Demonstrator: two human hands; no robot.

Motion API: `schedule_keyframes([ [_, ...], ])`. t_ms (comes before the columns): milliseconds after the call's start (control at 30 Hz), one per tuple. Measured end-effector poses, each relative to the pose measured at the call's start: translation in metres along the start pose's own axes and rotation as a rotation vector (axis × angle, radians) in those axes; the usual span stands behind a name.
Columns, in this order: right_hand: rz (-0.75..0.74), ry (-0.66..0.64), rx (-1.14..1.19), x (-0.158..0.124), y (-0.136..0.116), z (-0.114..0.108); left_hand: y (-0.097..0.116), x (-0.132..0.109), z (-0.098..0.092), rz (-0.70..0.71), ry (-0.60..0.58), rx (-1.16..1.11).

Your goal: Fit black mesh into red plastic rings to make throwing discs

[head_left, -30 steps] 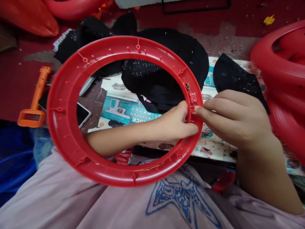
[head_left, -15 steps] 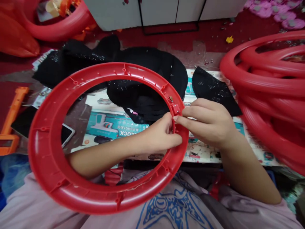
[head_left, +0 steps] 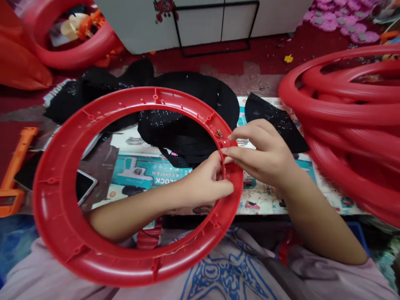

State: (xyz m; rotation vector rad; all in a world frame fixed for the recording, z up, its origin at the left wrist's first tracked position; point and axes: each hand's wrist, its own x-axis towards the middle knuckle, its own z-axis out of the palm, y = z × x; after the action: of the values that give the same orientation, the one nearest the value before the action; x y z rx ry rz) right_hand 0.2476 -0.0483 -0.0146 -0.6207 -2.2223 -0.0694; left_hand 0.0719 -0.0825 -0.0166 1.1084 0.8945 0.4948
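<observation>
A large red plastic ring (head_left: 54, 212) lies tilted before my chest, its hollow, ribbed side facing up. My left forearm comes up through its opening. My left hand (head_left: 206, 179) grips the right part of the ring, thumb laid over the channel and fingers curled at the inner wall. From the right, my right hand (head_left: 262, 152) reaches into the channel with fingertips bunched by the inner wall; whatever they pinch is too small to make out. Just above the fingertips sit a small red block (head_left: 224, 143) and a tiny brass-coloured piece (head_left: 219, 133) inside the channel.
Black perforated cloth (head_left: 187, 137) lies behind the ring on printed cardboard (head_left: 134, 168), with another black piece (head_left: 275, 121) farther right. Red rings (head_left: 340, 112) are stacked at the right. A phone-like device (head_left: 86, 185) and an orange plastic frame (head_left: 18, 166) lie at the left.
The ring and both hands have shifted slightly left and down in the picture. My right index finger has spread away from the other fingertips, which stay at the inner wall.
</observation>
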Motion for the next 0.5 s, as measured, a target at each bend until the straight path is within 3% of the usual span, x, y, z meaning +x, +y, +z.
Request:
schedule_keyframes([
  [267, 0.031, -0.047, 0.009, 0.001, -0.006, -0.002, -0.002, 0.001, -0.003, 0.043, 0.035, 0.029],
  [500, 0.312, -0.172, 0.217, 0.004, -0.012, -0.003, -0.003, 0.009, -0.008, 0.145, 0.063, 0.066],
])
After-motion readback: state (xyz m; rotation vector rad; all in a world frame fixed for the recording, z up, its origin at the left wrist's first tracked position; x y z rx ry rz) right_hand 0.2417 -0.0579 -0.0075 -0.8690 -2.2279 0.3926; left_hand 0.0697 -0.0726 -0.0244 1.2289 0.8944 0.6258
